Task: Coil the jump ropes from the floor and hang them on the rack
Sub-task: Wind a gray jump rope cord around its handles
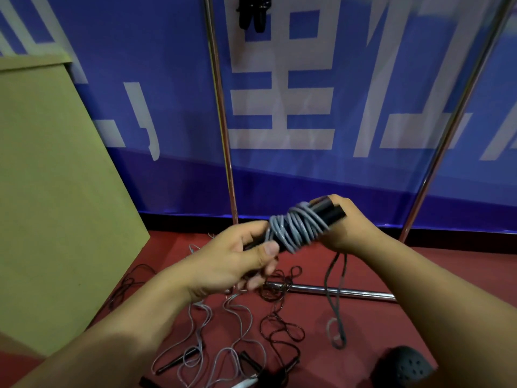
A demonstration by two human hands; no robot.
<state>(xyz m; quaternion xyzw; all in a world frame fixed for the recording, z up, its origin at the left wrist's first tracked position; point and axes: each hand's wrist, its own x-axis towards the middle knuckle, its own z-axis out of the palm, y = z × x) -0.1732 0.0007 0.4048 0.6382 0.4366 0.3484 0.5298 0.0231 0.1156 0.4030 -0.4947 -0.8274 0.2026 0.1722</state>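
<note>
Gripping the black handles (330, 211) at mid-frame, both hands hold a grey rope (296, 228) coiled round them: the left hand (237, 259) curls round the lower end, the right hand (349, 228) round the upper end. A loose tail (334, 298) hangs below. More ropes (237, 331) lie tangled on the red floor (419, 275), beneath the rack (223, 130). Another bundle (253, 12) hangs at top centre.

Lying tangled on the red floor (436, 273): loose grey jump ropes (240, 326) and thin dark jump ropes (279, 329), black handles (179, 359) among them near the bottom edge. Resting across the floor behind them, the chrome base bar of the rack (344, 291), dark loops crossing its left end. Sitting at lower right, a black perforated shoe (405, 365).
</note>
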